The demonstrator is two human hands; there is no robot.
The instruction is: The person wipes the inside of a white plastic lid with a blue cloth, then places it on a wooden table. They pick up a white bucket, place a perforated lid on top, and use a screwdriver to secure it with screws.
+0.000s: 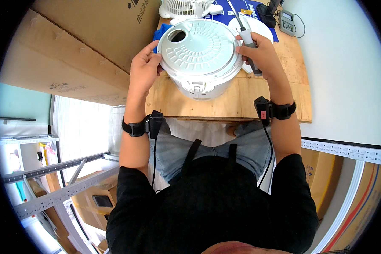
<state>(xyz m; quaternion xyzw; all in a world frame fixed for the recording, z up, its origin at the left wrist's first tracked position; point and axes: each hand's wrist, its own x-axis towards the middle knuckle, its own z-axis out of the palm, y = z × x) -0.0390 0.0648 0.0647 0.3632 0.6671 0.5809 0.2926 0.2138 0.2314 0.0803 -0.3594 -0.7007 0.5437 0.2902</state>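
A white, round rice cooker (207, 84) stands on the wooden table in front of me. Its upper face is a pale disc (203, 48) with rings of slots and a dark round hole near the far left. At the left edge of the disc, my left hand (144, 67) grips the rim, thumb and fingers around it. Against the right edge rests my right hand (260, 55), fingertips touching the rim. That same hand holds a grey-handled screwdriver (249, 42), its shaft pointing away from me and slightly left. A latch shows on the cooker's near side.
Large cardboard boxes (84, 55) rise close on the left. Behind the cooker are a white fan-like grille (186, 7), a blue printed sheet (224, 17) and a white round plate-like piece (260, 27). A grey keypad device (287, 22) with a cable sits at the far right of the wooden table (173, 103).
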